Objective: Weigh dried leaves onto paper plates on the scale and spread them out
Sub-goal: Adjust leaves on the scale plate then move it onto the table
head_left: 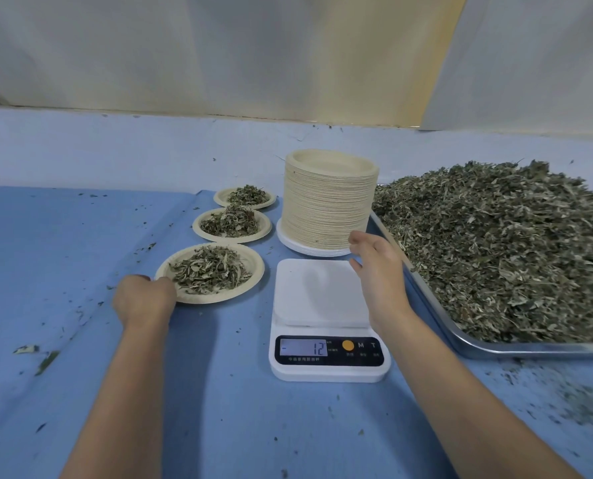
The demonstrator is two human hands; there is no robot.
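A white digital scale (322,295) sits in the middle of the blue cloth, its platform bare and its display reading minus 12. To its left, my left hand (143,299) grips the near rim of a paper plate (250,271) heaped with dried leaves. Two more filled plates, the middle plate (201,226) and the far plate (271,199), lie in a row behind it. My right hand (374,267) hovers with relaxed fingers over the scale's right edge, close to the base of a tall stack of paper plates (329,202). It holds nothing.
A large metal tray (468,347) piled with dried leaves (502,247) fills the right side. Leaf crumbs are scattered over the blue cloth (63,254). A pale curtain hangs behind the table.
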